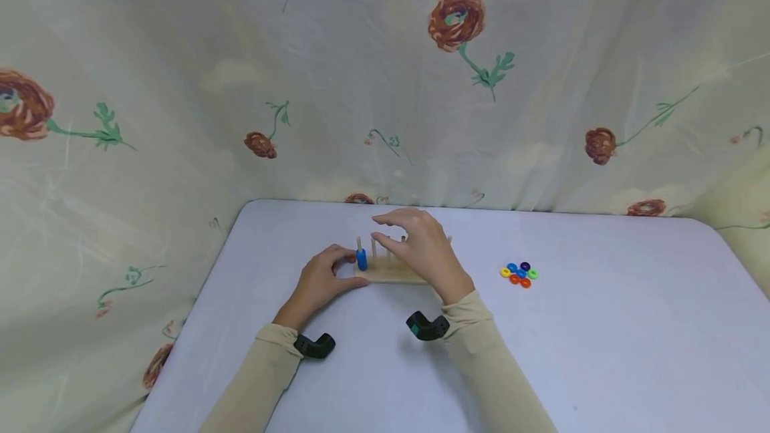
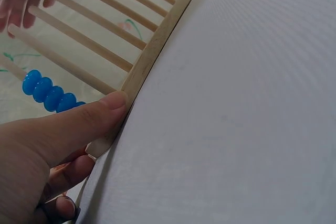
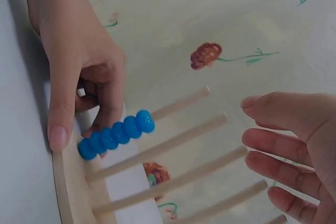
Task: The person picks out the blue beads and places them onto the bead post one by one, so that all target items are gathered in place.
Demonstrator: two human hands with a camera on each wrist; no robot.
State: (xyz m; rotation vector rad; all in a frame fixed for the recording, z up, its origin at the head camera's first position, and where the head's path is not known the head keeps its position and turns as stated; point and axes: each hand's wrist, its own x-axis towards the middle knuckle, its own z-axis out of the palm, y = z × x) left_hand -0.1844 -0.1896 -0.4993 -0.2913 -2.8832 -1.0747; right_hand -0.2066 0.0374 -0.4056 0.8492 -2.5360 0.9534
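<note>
— Beige cloth sleeves [image 1: 255, 376] are closest to us. What are the fingers beyond them doing?

— My left hand [image 1: 321, 279] grips the left end of a pale wooden stand [image 1: 391, 274], thumb on its front edge. My right hand [image 1: 424, 246] hovers by the slim wooden rods [image 3: 157, 146], thumb and forefinger spread with nothing between them.

— How would you do this well?

— I'd press that left thumb firmly so the stand can't slide, and bring the right fingers straight over one rod, clear of its neighbours.

— Any containers?

— None that I can make out. The end rod [image 3: 180, 104] carries six glossy blue round beads [image 3: 120, 132]; the one beside it shows none. Loose coloured ring beads [image 1: 521, 274], yellow, orange, green and blue, lie bunched on the white desk [image 1: 601, 326], right of the stand.
</note>
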